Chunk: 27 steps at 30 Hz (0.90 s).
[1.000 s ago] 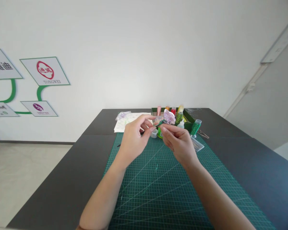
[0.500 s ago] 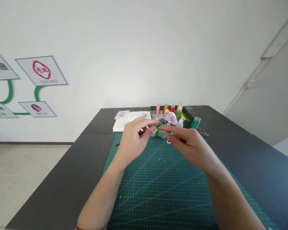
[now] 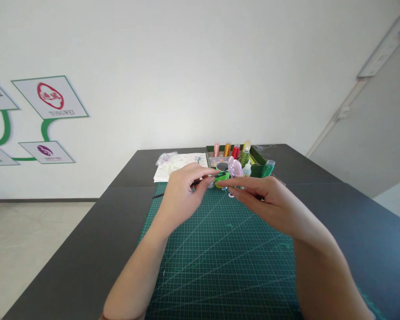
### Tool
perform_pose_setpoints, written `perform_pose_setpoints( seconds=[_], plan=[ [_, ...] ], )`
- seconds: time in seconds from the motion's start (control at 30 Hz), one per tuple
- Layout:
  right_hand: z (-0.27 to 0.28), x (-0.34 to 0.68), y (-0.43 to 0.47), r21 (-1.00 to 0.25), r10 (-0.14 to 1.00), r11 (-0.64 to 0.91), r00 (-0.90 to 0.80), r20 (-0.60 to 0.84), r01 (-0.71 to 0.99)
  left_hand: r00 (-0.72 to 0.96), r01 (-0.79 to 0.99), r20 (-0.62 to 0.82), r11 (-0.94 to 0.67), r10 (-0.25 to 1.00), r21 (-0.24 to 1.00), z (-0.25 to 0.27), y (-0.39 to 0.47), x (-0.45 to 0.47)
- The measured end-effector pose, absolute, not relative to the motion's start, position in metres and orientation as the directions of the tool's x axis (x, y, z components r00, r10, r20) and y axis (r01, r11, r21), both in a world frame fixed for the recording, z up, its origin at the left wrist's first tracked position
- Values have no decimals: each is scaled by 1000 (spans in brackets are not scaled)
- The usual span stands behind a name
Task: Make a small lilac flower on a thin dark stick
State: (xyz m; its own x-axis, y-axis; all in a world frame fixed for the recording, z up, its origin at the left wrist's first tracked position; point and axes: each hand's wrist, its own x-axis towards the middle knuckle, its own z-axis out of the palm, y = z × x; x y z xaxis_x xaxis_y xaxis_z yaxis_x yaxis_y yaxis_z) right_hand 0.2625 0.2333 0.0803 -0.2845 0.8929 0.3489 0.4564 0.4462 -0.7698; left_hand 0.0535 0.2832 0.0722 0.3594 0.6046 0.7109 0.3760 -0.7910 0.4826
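Observation:
My left hand (image 3: 186, 191) pinches a thin black rod (image 3: 158, 196) between thumb and index finger. One end sticks out to the left behind the hand; the other points right, towards a pale pink flower-like piece (image 3: 235, 168). My right hand (image 3: 265, 198) is closed, its index finger reaching left just below the pink piece. What its fingers grip is hidden; something dark shows at the palm. Small pale pieces (image 3: 231, 194) hang or lie near the right fingertips. Both hands are raised above the green cutting mat (image 3: 226, 258).
White paper sheets (image 3: 163, 173) lie at the back left with a clear plastic bag (image 3: 166, 158) on them. A dark green box (image 3: 258, 155) behind my hands holds several bottles. A green bottle (image 3: 268, 169) leans at its right. A bright green container (image 3: 222, 178) stands in front.
The rod's left end now sticks out further behind my left hand. The pink piece sits slightly lower between the hands, and the view has shifted a little.

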Motion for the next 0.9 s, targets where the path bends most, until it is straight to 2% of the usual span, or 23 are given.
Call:
perform_pose_setpoints(
  seconds=[0.43,0.9],
  plan=[
    [85,277,230,-781,864,475,-385,325,406,487,512,659,-798,573,316,71,281,51],
    [90,299,232,-839,895,434,-262,360,329,613,533,557,-814,560,232,75,276,50]
  ],
)
